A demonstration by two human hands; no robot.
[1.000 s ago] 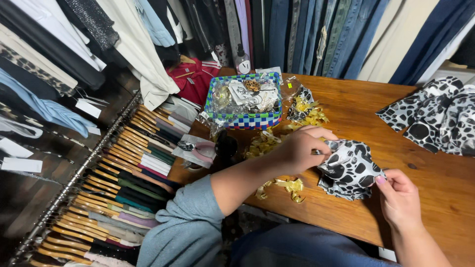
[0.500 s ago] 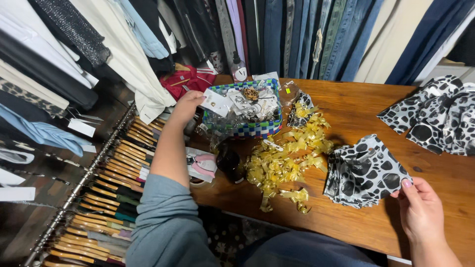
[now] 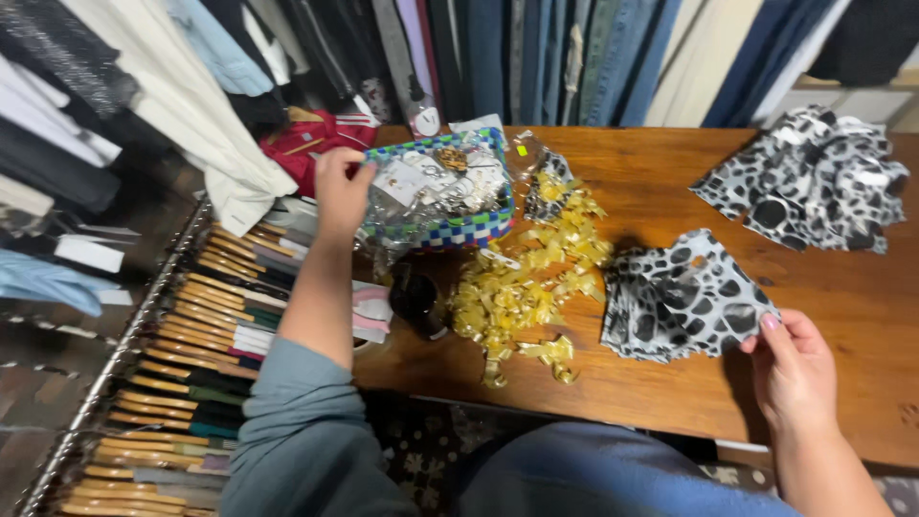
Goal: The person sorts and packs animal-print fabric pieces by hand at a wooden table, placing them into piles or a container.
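From the head view, our left hand [image 3: 342, 187] reaches into the blue-and-green woven basket [image 3: 450, 196] at the surface's far left, its grip pinching a small white card [image 3: 397, 180]. Our right hand [image 3: 790, 369] pinches the near corner of the black-and-white spotted pouch [image 3: 682, 299], lying flat beside yellow ribbon curls [image 3: 522, 287].

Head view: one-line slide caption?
Left hand reaches into blue-green checkered woven basket; right hand pinches black-and-white spotted plastic bags on wooden table.

White price tags [image 3: 88, 255] hang off clothes at left; white cards [image 3: 400, 182] fill checkered basket [image 3: 466, 232]
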